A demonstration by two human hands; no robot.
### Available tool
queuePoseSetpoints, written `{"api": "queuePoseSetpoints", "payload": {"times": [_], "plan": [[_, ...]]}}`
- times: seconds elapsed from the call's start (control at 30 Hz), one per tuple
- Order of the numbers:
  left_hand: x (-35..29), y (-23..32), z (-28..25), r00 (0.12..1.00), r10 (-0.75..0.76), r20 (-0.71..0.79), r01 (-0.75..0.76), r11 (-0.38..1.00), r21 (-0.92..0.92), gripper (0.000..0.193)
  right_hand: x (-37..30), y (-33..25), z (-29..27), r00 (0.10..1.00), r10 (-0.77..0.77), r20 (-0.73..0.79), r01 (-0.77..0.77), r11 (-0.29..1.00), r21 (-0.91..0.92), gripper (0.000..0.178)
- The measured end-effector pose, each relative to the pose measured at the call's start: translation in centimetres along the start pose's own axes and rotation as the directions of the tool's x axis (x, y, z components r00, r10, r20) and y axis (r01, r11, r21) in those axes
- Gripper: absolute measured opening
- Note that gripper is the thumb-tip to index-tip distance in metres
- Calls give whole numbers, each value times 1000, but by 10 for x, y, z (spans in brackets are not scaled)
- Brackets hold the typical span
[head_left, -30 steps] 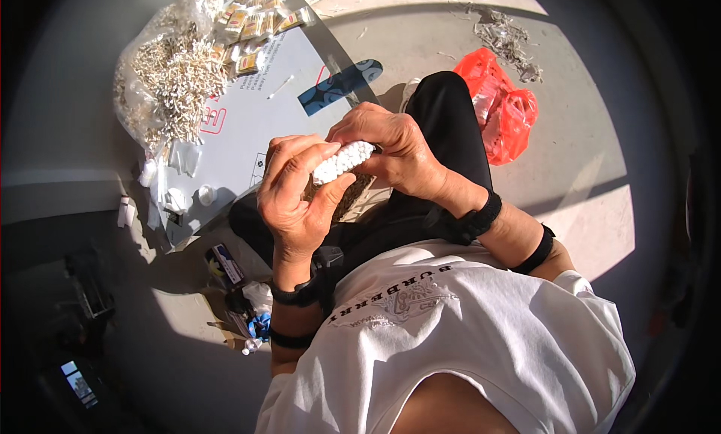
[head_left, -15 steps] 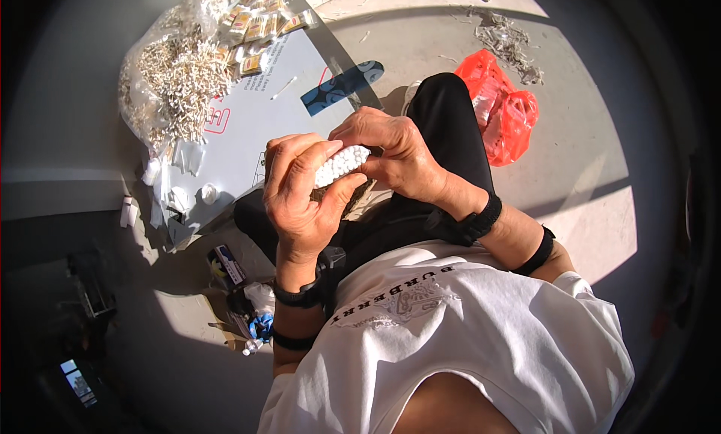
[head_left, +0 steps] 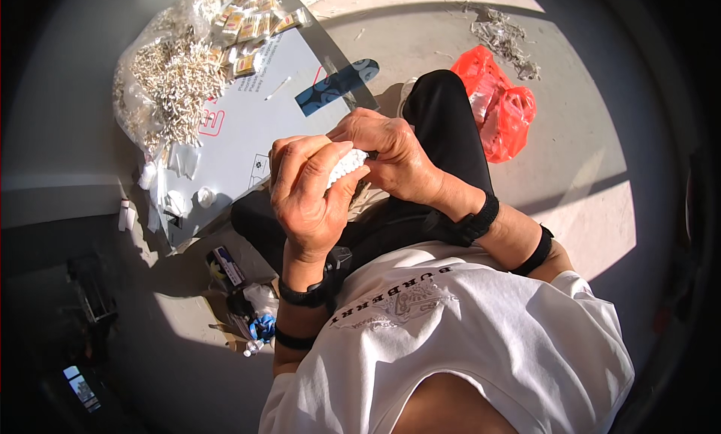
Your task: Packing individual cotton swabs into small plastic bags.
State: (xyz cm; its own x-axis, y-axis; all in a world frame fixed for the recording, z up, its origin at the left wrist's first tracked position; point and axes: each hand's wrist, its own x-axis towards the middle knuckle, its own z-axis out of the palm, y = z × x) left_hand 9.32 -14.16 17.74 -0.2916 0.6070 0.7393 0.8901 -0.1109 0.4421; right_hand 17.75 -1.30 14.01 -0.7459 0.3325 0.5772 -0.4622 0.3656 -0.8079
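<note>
My left hand [head_left: 308,193] and my right hand [head_left: 390,160] meet above my lap and both close around a small bundle of white sticks [head_left: 345,166]. Only the bundle's middle shows between the fingers. I sit on the floor with black trousers [head_left: 443,118] and a white shirt. A grey board [head_left: 248,133] lies in front of my knees to the left.
A clear bag spilling several white sticks [head_left: 169,81] lies at the board's far left, with small yellow packets [head_left: 251,17] behind it. A red plastic bag [head_left: 499,107] sits right of my knee, white scraps [head_left: 503,36] beyond it. Small clutter [head_left: 240,291] lies by my left hip.
Both hands have stayed together on the white bundle, shifting slightly lower and to the right. The fingers have turned it a little.
</note>
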Motion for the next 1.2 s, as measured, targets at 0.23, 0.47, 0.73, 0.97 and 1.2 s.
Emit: {"api": "queuePoseSetpoints", "payload": {"times": [0.23,0.47,0.73,0.97,1.2], "plan": [[-4,-6,6,1000,19,-9,-19,999,-32,31,-3,4,0,1000,15,17,-15,1000,-9,31],[-3,-9,-9,999,-46,26,47,997,-62,36,-3,4,-9,995,98,29,-100,994,47,32],[-7,-13,-10,999,-29,19,30,998,-51,33,-2,6,-6,994,99,52,-101,994,50,34],[-2,-12,-10,998,-45,34,48,996,-79,37,-3,9,-7,995,94,32,-96,993,72,35],[-7,-19,-10,999,-22,32,24,998,-60,38,-1,8,-7,994,99,50,-102,992,76,34]]}}
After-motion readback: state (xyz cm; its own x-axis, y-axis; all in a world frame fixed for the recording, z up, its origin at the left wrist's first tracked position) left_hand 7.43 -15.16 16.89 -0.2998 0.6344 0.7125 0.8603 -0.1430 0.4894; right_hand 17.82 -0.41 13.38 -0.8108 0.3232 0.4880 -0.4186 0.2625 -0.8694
